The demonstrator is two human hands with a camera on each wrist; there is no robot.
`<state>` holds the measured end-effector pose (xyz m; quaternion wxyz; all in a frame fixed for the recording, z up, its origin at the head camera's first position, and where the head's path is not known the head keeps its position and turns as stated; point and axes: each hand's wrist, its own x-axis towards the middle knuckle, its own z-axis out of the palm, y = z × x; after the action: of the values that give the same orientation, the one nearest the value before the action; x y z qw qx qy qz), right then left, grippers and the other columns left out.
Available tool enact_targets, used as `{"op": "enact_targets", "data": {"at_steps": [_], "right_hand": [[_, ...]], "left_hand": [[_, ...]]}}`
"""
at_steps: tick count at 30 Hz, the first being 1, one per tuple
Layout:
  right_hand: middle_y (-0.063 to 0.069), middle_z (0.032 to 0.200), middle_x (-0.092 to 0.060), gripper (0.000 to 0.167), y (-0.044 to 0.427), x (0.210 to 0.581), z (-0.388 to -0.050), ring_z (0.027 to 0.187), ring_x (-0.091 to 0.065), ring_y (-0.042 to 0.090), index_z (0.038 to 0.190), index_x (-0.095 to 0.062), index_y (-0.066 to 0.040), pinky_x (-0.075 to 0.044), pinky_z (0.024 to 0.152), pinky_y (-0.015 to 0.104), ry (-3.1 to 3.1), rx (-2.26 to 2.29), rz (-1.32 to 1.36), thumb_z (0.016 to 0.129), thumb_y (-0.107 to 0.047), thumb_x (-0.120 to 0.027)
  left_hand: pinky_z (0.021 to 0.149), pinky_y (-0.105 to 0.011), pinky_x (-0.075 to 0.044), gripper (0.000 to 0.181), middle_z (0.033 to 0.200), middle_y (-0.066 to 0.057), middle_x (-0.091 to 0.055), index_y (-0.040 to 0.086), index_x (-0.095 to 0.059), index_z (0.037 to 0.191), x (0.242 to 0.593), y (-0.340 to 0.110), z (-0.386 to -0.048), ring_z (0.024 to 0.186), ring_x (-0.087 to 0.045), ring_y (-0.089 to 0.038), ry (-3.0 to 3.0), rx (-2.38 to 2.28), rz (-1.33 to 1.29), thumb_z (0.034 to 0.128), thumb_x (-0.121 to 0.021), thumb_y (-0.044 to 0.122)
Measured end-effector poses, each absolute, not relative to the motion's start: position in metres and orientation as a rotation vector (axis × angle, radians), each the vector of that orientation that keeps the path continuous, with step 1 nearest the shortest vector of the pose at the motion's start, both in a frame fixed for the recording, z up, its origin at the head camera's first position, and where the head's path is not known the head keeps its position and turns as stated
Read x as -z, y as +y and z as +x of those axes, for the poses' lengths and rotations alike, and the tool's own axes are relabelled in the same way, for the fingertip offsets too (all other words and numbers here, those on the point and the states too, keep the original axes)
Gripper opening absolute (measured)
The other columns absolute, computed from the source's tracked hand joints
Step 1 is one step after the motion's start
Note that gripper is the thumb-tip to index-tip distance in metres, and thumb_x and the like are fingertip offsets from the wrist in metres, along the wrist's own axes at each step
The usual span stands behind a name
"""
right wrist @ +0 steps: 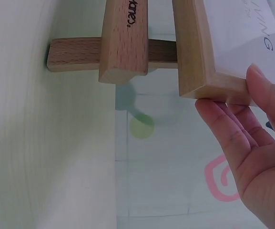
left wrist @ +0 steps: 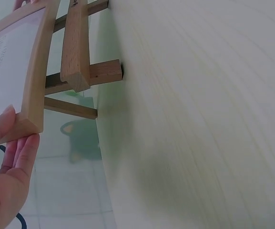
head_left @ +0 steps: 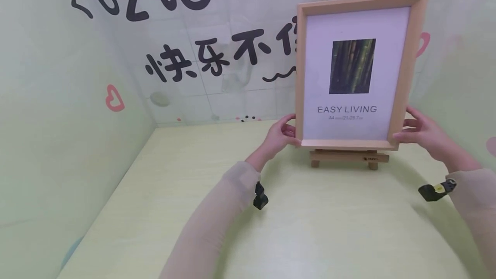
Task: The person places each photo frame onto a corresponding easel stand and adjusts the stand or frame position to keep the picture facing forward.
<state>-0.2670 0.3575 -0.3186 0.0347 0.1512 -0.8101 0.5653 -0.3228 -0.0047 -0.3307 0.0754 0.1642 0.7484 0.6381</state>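
A light wooden picture frame [head_left: 403, 68] stands nearly upright, its white insert reading "EASY LIVING" around a small dark bamboo picture. My left hand [head_left: 280, 134] grips its lower left side, thumb on the front and fingers behind. On the opposite lower side, my right hand [head_left: 424, 134] holds it the same way. Below and behind the frame is a small wooden easel [head_left: 348, 156]. In both wrist views a gap shows between the frame's bottom edge and the easel's ledge [right wrist: 123, 43]. The easel's upper part is hidden behind the frame.
The easel's feet stand on a pale wood-grain table [head_left: 310, 223] near its back edge. Behind rises a white wall covering [head_left: 240, 98] with large black characters and pink hearts. Pale green side walls [head_left: 58, 141] close in the table. Each wrist wears a small black camera [head_left: 260, 196].
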Motion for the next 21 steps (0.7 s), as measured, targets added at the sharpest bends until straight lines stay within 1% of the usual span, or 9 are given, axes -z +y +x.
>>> {"op": "enact_targets", "data": {"at_steps": [3,8,15,21], "right_hand": [[-0.017,0.092,-0.059,0.084,0.359,0.32,-0.266,0.08,-0.059,-0.001,0.147,-0.017,-0.023,-0.052,0.066,0.017,-2.517,-1.681,0.434,0.082,0.01,-0.058],[-0.014,0.091,-0.061,0.082,0.363,0.325,-0.265,0.08,-0.06,0.001,0.147,-0.019,-0.02,-0.053,0.066,0.019,-2.489,-1.733,0.444,0.081,0.013,-0.057],[-0.022,0.095,-0.056,0.079,0.367,0.329,-0.264,0.083,-0.057,-0.003,0.146,-0.017,-0.016,-0.052,0.066,0.017,-2.582,-1.587,0.388,0.083,0.008,-0.058],[-0.022,0.093,-0.056,0.078,0.368,0.332,-0.265,0.081,-0.057,-0.003,0.144,-0.021,-0.021,-0.052,0.066,0.018,-2.605,-1.561,0.365,0.083,0.007,-0.059]], "left_hand": [[0.079,-0.024,-0.053,0.085,0.106,-0.017,-0.062,0.014,-0.04,0.137,0.333,-0.002,-0.323,0.089,-0.061,-0.02,2.244,-1.907,0.491,0.0641,-0.069,-0.018],[0.078,-0.024,-0.053,0.084,0.106,-0.018,-0.062,0.014,-0.041,0.137,0.337,0.003,-0.324,0.089,-0.061,-0.021,2.231,-1.915,0.486,0.0645,-0.069,-0.019],[0.076,-0.024,-0.053,0.082,0.104,-0.017,-0.062,0.014,-0.042,0.137,0.344,0.007,-0.323,0.086,-0.061,-0.019,2.249,-1.925,0.476,0.0653,-0.068,-0.018],[0.077,-0.024,-0.052,0.08,0.103,-0.014,-0.061,0.015,-0.042,0.137,0.348,0.009,-0.321,0.087,-0.06,-0.017,2.279,-1.914,0.463,0.068,-0.069,-0.015]]}}
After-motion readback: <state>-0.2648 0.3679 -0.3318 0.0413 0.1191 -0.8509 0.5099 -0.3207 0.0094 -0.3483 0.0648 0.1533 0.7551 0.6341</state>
